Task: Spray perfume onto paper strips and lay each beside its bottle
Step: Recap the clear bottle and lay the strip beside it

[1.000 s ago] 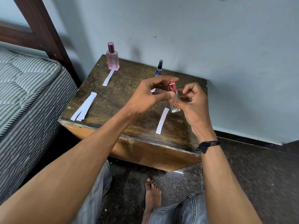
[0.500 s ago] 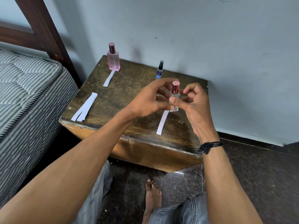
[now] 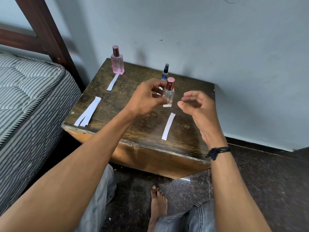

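1. Dark, worn wood makes up the counter (image 3: 100,91), which stands against a pale wall with a striped mattress (image 3: 30,91) at its left edge.
2. The left hand (image 3: 145,99) reaches in over the counter's middle, arm stretched forward, its grip clamped on the lower body of the clear bottle (image 3: 168,96), thumb at the front. The bottle stands upright with its rose cap on; whether its base already rests on the wood I cannot quite tell, since the fingers hide that side.
3. The right hand (image 3: 199,106) hovers just beside the bottle, palm turned inward, fingers curled and apart, holding nothing.
4. The pink bottle (image 3: 117,63) stands at the back left corner, its strip (image 3: 112,82) lying in front of it and touching its base.
5. A pile of spare strips (image 3: 88,113) lies near the left edge.
6. Another strip (image 3: 168,126) lies flat in front of the clear bottle, near but apart from it.
7. The small blue bottle (image 3: 165,72) stands behind the clear one, and a strip beside it is mostly hidden by the left hand.
8. Risks, as I judge them: a tall, narrow bottle let go while tilted could topple, and a hand drawing back low could brush the light paper out of its pairing.
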The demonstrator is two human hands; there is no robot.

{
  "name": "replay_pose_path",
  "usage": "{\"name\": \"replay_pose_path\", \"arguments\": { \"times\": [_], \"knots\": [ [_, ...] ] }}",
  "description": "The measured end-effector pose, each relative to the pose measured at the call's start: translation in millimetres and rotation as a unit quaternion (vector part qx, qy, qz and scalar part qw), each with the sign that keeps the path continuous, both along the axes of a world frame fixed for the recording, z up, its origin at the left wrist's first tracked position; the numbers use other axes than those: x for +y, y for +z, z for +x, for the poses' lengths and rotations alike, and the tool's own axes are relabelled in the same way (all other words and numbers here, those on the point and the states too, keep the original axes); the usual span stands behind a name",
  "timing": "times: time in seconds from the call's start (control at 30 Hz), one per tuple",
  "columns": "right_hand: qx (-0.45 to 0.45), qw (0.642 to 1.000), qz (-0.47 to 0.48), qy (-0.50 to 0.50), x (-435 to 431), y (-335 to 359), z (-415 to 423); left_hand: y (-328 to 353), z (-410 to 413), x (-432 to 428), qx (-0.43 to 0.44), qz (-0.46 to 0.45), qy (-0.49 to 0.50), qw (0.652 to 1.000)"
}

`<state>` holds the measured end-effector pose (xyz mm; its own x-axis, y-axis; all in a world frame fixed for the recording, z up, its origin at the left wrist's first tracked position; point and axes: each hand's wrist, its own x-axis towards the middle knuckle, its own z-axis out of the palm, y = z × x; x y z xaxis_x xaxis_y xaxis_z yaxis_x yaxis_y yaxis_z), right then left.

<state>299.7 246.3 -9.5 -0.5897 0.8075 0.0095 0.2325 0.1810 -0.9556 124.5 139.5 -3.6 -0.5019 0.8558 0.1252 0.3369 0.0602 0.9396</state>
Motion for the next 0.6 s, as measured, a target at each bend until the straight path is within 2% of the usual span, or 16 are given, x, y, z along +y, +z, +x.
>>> {"name": "replay_pose_path", "arguments": {
  "times": [0.1,0.17,0.6],
  "knots": [
    [-0.142,0.988,0.062,0.015,1.2,-5.6,0.2,-0.3,-3.0,-2.4,-0.011,-0.012,0.024,1.0],
    [-0.197,0.976,0.086,0.038,0.8,-8.7,-1.8,-1.1,-3.0,-2.3,-0.008,-0.019,0.029,0.999],
    [-0.252,0.956,0.136,0.066,-4.5,-12.3,-8.9,-2.4,-2.6,-1.9,0.009,-0.059,0.043,0.997]
  ]
}}
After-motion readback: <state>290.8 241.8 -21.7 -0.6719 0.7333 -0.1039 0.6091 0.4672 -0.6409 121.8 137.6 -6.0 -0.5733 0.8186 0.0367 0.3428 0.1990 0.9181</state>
